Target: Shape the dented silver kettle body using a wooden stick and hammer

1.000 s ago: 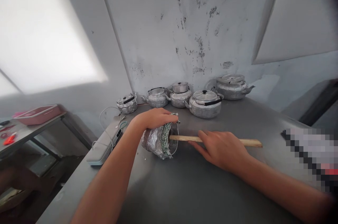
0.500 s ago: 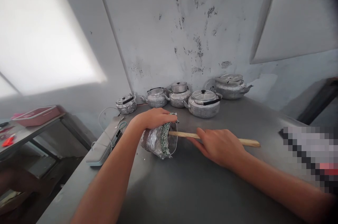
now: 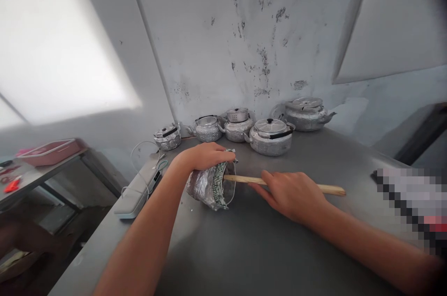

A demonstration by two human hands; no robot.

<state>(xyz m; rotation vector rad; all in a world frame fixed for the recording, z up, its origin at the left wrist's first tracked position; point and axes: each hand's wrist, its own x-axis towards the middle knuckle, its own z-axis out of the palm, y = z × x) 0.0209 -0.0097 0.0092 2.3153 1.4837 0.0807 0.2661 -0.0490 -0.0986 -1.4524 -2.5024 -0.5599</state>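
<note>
A foil-covered container with a green-and-white patterned band at its rim lies tilted on the grey table, its mouth facing right. My left hand grips it from above, near the rim; the fingertips are partly hidden. In my right hand is a wooden stick, the fingers closed round its middle. The stick's left end goes into the container's mouth, so its tip is out of sight. Its other end sticks out to the right of the hand.
Several silvery teapots stand along the wall, the nearest a lidded teapot with a black handle. A power strip with a pale cable lies at the left edge of the grey table. Farther left, a pink basket rests on another table.
Almost nothing differs. Both hands keep their hold on the container and the stick, and the whole view has shifted very slightly.
</note>
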